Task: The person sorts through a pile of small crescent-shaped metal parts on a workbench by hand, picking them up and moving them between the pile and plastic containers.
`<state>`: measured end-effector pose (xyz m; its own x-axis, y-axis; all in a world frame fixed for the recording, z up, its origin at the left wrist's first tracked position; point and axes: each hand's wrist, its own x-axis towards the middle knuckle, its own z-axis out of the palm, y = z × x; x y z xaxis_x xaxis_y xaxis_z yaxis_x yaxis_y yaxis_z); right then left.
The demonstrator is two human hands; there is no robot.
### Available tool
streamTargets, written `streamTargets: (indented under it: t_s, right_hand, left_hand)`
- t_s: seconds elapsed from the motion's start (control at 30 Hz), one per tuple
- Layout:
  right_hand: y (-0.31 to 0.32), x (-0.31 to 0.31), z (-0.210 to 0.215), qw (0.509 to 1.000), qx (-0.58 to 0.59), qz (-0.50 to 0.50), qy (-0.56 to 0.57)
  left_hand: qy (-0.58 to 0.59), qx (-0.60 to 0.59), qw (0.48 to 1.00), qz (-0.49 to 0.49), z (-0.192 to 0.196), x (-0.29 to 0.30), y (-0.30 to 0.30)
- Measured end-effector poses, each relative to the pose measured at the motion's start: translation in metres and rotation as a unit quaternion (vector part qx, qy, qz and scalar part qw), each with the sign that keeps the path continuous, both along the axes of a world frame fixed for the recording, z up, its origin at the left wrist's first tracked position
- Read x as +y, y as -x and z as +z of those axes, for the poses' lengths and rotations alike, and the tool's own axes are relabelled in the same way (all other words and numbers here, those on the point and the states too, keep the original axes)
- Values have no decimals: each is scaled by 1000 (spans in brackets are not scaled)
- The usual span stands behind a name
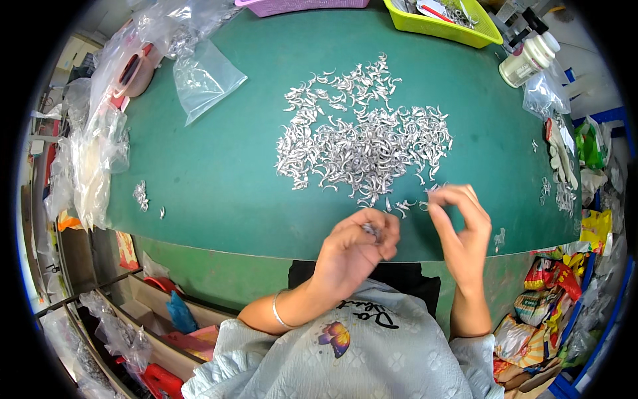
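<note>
A large heap of small, curved silver metal pieces (365,149) covers the middle of the green table. My left hand (345,256) is just above the table's near edge, palm up, its fingers curled round a few of these silver pieces (371,230). To its right, my right hand (465,226) is closed in a pinch, thumb and forefinger meeting at the heap's near right fringe. Silver glints by those fingertips, but blur hides whether a piece is between them. Several loose pieces (403,207) lie between the two hands.
Small groups of silver pieces (141,195) lie at far left and right. A clear plastic bag (206,80), pink container (135,74), yellow-green basket (446,28), purple basket (302,5), white bottle (530,61) and glove (561,156) stand or lie round the table. An open drawer (143,312) is lower left.
</note>
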<state>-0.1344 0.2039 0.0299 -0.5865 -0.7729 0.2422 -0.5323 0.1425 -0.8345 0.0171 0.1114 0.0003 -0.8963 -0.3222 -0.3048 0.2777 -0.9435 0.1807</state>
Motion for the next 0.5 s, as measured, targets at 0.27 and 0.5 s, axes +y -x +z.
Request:
streamTargets:
  t_s: [0.27,0.5]
  right_hand:
    - [-4,-55,-32,959,240,102,-108]
    - [11,-34,-33,981,137,97,-94]
  left_hand:
    - [95,-164,978,84,-6,0,-5]
    - [41,-120,990,59,-15,-9,-15]
